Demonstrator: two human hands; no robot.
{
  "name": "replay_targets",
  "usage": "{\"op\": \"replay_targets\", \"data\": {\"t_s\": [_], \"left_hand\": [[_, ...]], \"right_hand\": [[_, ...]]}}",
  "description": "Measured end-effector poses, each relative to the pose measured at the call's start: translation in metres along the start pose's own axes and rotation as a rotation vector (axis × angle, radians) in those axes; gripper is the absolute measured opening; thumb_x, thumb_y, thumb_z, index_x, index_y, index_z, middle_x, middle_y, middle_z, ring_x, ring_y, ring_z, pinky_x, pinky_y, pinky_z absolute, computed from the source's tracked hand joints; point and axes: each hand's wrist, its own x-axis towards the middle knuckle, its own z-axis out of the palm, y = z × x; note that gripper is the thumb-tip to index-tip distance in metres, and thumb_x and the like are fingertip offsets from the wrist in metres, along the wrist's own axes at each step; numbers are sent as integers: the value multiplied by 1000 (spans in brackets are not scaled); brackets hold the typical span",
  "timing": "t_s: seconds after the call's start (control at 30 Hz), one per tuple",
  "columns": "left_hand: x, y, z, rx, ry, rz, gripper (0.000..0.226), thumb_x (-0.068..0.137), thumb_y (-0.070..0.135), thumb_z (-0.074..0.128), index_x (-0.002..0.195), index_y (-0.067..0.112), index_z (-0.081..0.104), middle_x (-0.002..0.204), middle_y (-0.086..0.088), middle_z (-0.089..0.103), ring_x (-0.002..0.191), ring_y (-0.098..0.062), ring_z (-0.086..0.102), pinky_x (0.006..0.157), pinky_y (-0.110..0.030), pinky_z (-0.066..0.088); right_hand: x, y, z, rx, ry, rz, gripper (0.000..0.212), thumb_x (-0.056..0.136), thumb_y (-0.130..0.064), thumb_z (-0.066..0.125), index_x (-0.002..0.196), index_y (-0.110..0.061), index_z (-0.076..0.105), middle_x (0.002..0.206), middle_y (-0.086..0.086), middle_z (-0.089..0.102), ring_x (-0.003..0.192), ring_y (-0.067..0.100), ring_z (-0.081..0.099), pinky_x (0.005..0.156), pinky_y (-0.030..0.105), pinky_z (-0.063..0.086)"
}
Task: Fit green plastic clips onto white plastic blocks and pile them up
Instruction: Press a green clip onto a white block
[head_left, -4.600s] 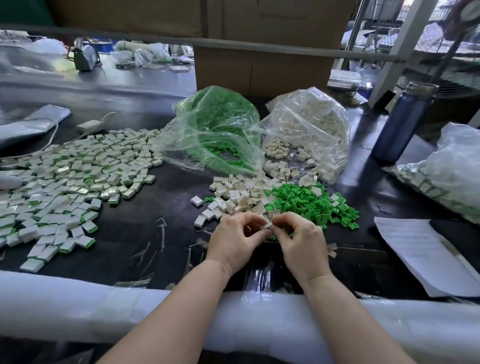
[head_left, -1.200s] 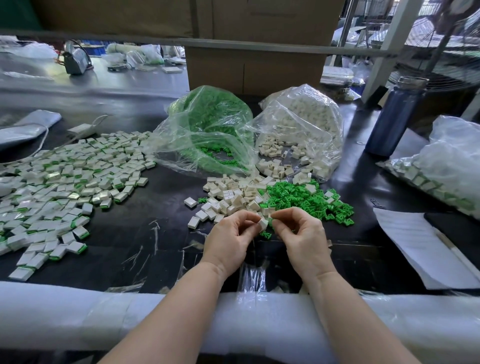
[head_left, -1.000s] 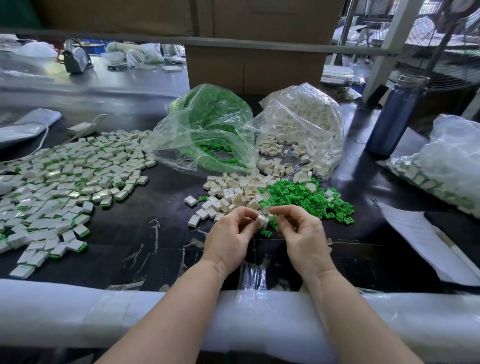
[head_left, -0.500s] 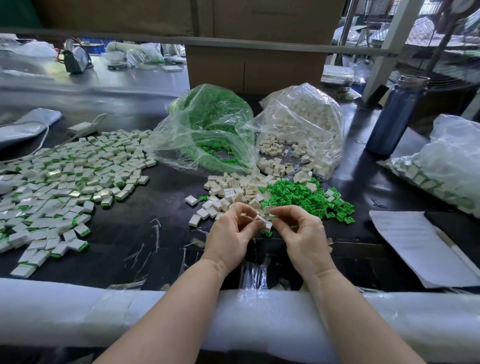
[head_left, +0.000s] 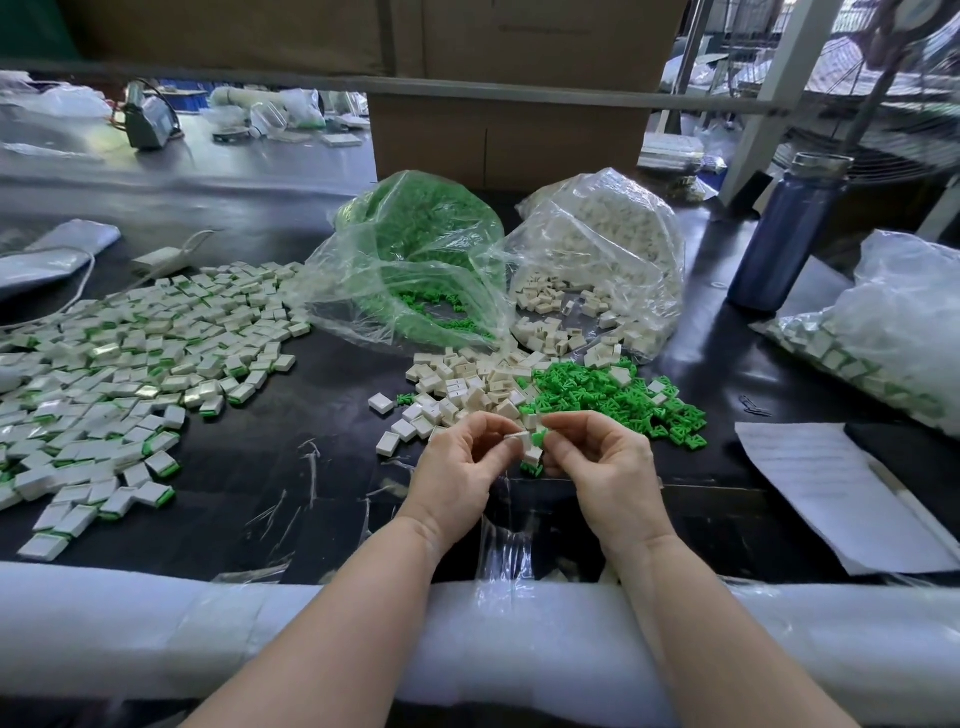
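Near the black table's (head_left: 270, 499) front edge, your left hand (head_left: 460, 475) pinches a small white plastic block (head_left: 525, 438). Your right hand (head_left: 605, 467) pinches a green plastic clip (head_left: 538, 439); line it up squarely, then press home.

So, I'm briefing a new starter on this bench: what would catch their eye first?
Probably the clear plastic bag of green clips at centre back, beside the clear bag of white blocks. Next, the wide spread of assembled white-and-green blocks at left. In front, the left hand and right hand pinch a small white block between them.
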Motion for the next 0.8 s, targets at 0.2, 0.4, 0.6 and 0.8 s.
{"op": "replay_targets", "data": {"t_s": [0.2, 0.4, 0.6, 0.8], "left_hand": [[-1, 1, 0, -7, -19, -12, 10, 85, 9, 63, 85, 19, 66, 84, -5, 71, 83, -18, 67, 80, -23, 54], [-1, 2, -1, 29, -16, -23, 12, 86, 8, 63, 83, 19, 66, 83, -7, 70, 81, -20, 66, 79, -25, 54], [-1, 1, 0, 97, -20, -29, 13, 86, 10, 63, 88, 21, 70, 88, -1, 72, 89, -16, 66, 88, -24, 51], [-1, -2, 1, 233, -39, -49, 11, 87, 14, 63, 92, 17, 73, 95, 2, 72, 95, -14, 64, 96, -34, 47]], "right_hand": [[-2, -2, -1, 11, -6, -2, 21, 81, 8, 64, 75, -12, 67, 68, 1, 68, 58, 3, 63, 56, 13, 50], [-1, 0, 0, -177, -16, -64, 26, 78, 3, 69, 69, -21, 66, 62, -7, 66, 56, 1, 60, 58, 16, 50], [-1, 2, 0, -165, -30, -32, 30, 81, 6, 64, 70, -21, 65, 56, -8, 62, 52, 2, 54, 53, 18, 49], [-2, 4, 0, -234, -81, -3, 26, 80, 2, 67, 81, -22, 57, 66, 17, 60, 58, 17, 52, 61, 34, 48]]}}
